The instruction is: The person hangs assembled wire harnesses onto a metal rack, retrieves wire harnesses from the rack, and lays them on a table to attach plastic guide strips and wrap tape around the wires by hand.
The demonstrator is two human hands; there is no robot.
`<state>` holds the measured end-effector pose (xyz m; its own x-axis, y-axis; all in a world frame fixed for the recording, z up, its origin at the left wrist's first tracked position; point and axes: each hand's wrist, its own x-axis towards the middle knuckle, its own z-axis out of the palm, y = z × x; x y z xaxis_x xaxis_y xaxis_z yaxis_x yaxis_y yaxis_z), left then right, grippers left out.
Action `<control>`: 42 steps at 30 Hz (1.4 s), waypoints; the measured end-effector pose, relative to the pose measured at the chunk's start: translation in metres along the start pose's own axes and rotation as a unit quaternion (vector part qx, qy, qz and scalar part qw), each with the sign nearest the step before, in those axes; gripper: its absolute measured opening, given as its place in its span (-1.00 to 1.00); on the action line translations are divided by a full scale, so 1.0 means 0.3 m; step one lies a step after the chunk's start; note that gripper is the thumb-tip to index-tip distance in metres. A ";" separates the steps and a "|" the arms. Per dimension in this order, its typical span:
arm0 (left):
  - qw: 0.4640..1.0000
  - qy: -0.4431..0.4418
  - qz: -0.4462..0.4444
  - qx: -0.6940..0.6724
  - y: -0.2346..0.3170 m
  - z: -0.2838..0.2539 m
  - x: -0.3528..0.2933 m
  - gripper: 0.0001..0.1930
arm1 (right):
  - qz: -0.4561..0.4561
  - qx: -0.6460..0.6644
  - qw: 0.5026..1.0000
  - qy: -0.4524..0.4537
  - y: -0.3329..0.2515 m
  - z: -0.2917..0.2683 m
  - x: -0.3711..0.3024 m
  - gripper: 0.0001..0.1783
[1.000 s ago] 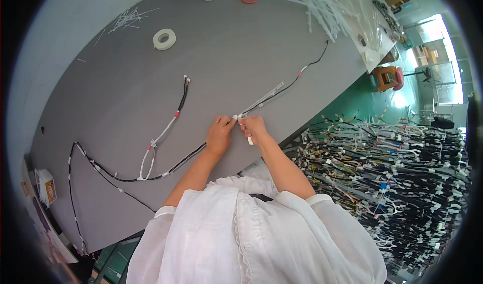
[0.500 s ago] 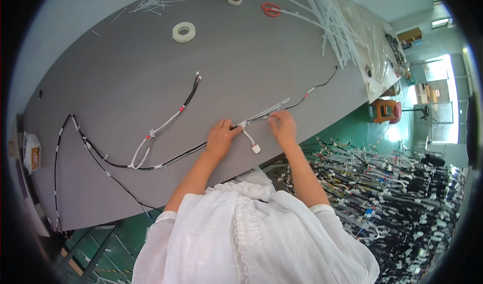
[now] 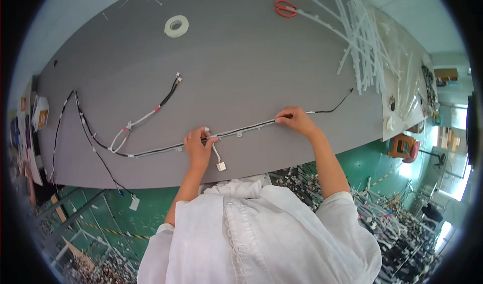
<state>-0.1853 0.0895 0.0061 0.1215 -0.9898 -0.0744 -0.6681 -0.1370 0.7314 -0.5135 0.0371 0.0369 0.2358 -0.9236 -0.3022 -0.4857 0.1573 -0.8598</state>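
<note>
l hand (image 3: 197, 146) on cable (image 3: 254, 127), r hand (image 3: 296, 120) pinching

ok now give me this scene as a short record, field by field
left hand: holding a thin black-and-white wire harness
right hand: pinching the same harness farther right
side lead: short, white, ending in a white block-shaped connector near the left hand
far side of grey table: large white tape roll, red-handled scissors, long whitish plastic strips
</note>
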 end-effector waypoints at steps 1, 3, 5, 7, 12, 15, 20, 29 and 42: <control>1.000 0.013 0.017 0.001 0.000 -0.001 0.001 -0.79 | 0.039 0.003 0.999 -0.028 0.007 -0.013 0.016 -0.84; 0.998 -0.027 0.044 0.021 0.000 -0.008 0.006 -0.79 | 0.077 0.007 0.995 -0.058 0.018 -0.030 0.044 -0.83; 0.998 -0.047 0.029 0.024 0.002 -0.016 0.013 -0.80 | 0.123 -0.124 0.981 -0.083 0.025 -0.039 0.064 -0.77; 0.998 -0.062 0.018 0.024 0.004 -0.019 0.019 -0.81 | 0.133 -0.118 0.979 -0.100 0.029 -0.052 0.080 -0.75; 0.998 -0.050 0.023 0.041 -0.006 -0.009 0.020 -0.82 | 0.177 -0.109 0.964 -0.165 0.023 -0.067 0.111 -0.77; 0.998 -0.034 0.039 0.035 -0.015 -0.005 0.014 -0.82 | 0.080 -0.313 0.940 -0.111 0.001 -0.018 0.112 -0.79; 0.998 -0.024 0.047 0.032 -0.011 -0.008 0.010 -0.83 | 0.078 -0.438 0.894 -0.049 -0.033 0.040 0.074 -0.77; 0.998 -0.035 0.042 0.029 -0.014 -0.001 0.011 -0.80 | 0.175 -0.181 0.967 -0.033 0.023 -0.028 0.046 -0.74; 0.986 -0.070 0.148 0.012 0.038 0.033 0.027 -0.75 | -0.258 -0.332 0.907 -0.016 -0.155 0.218 0.049 -0.58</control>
<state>-0.1994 0.0795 0.0071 -0.1839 -0.9819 0.0455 -0.6769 0.1601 0.7185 -0.4325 0.0391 0.0457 0.5950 -0.8022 0.0486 -0.7015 -0.5480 -0.4556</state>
